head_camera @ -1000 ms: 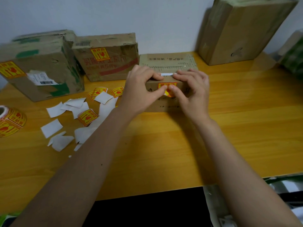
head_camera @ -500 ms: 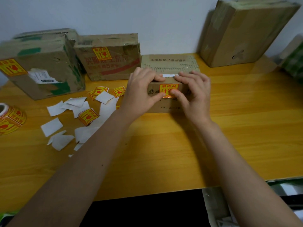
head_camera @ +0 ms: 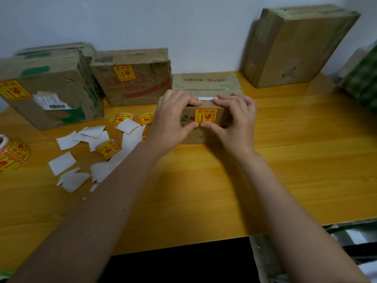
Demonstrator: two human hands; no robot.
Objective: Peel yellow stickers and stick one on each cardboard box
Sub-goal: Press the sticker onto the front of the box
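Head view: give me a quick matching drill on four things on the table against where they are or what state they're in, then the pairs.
Things:
1. small box
2. sticker roll
3. tall box
4. backing scraps

Places or states:
A. leans on the wall at far right, no sticker on its visible faces
B. scattered loose, left of the left hand
C. at the table's left edge
D. held by both hands, the right hand too, yellow sticker on its front

Pairs: 1-D, 2-C, 3-A, 4-B

Thumbs slid down, uncovering the yellow sticker (head_camera: 206,117).
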